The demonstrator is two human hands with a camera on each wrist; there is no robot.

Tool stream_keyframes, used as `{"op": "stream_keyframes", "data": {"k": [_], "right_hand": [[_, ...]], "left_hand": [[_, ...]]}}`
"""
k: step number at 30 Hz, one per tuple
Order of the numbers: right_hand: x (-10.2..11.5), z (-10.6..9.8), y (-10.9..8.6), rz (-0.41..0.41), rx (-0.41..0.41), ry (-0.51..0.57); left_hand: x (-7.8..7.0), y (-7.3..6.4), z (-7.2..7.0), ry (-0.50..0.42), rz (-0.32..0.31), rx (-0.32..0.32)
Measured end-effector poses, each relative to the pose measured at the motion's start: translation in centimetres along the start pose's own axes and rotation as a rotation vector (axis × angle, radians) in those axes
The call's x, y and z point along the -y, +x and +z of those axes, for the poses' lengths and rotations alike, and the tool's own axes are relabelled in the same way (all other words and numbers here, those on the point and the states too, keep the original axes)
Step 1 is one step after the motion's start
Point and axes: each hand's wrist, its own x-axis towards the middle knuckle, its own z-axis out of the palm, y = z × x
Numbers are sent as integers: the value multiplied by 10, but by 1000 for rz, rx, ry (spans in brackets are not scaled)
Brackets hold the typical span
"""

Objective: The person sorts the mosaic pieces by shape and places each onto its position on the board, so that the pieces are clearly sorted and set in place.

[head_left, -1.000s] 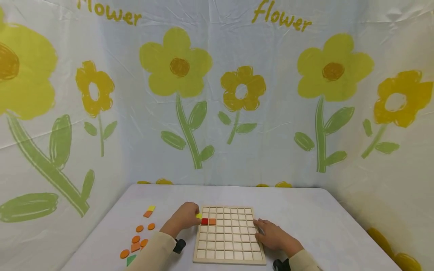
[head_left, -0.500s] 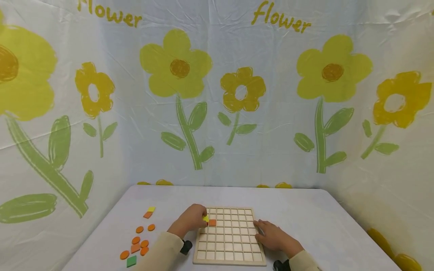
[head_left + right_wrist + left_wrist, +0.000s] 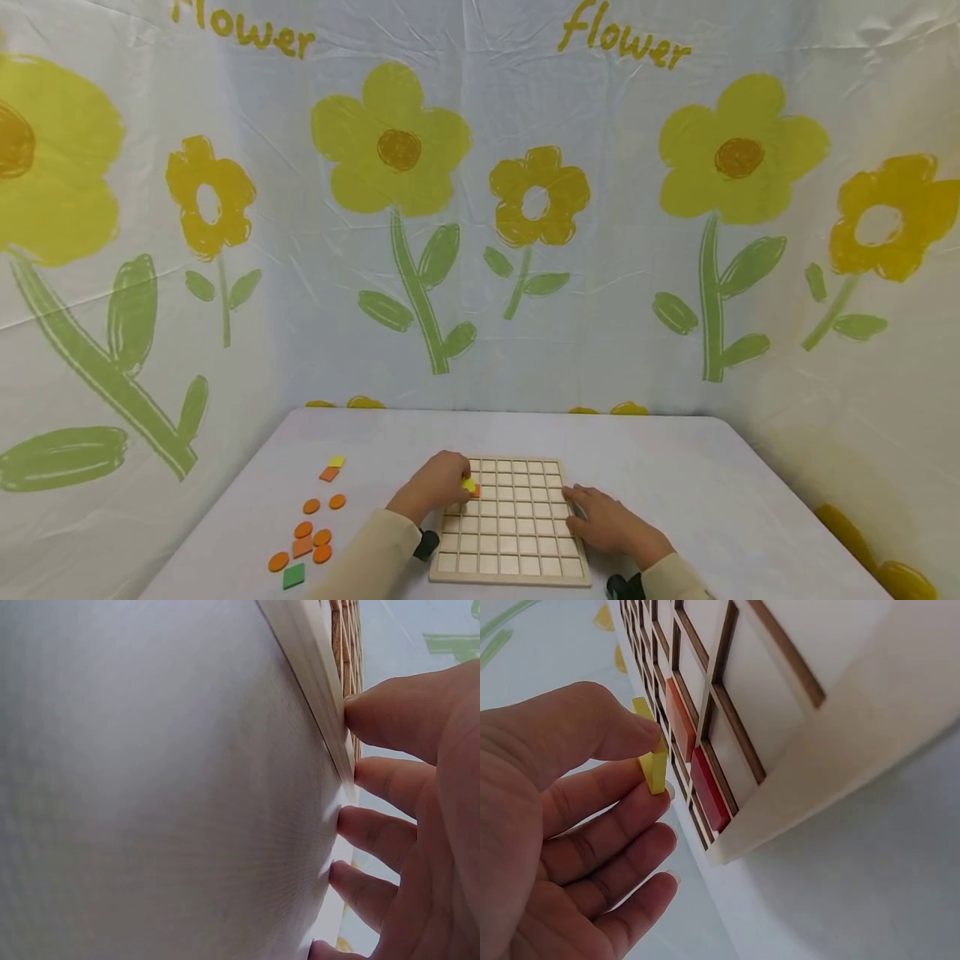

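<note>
My left hand pinches a yellow square tile between thumb and index finger, above the left part of a wooden grid board. In the left wrist view, a red tile and an orange tile sit in neighbouring cells of the board. From the head view the red tile is hidden behind the left hand, and only part of the orange one shows. At the board's right edge rests my right hand; its thumb and fingertips touch the wooden rim with the fingers spread.
Left of the board on the white table lie several orange round pieces, an orange tile and a green tile. Farther back, a yellow tile touches another orange tile. A flower-printed cloth surrounds the table.
My left hand has moved right with the yellow tile, from the board's left edge to over the red and orange tiles. The right hand stays on the board's edge.
</note>
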Motion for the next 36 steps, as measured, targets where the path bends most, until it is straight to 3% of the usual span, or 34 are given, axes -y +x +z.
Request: {"op": "stream_keyframes", "data": {"k": [14, 27, 36], "right_hand": [[-2, -1, 2, 9, -1, -3], [-8, 5, 5, -6, 4, -14], [-7, 4, 5, -12, -1, -14]], "left_hand": [[-8, 10, 6, -34, 15, 22], [-17, 12, 10, 41, 39, 21], [-18, 16, 12, 35, 83, 42]]}}
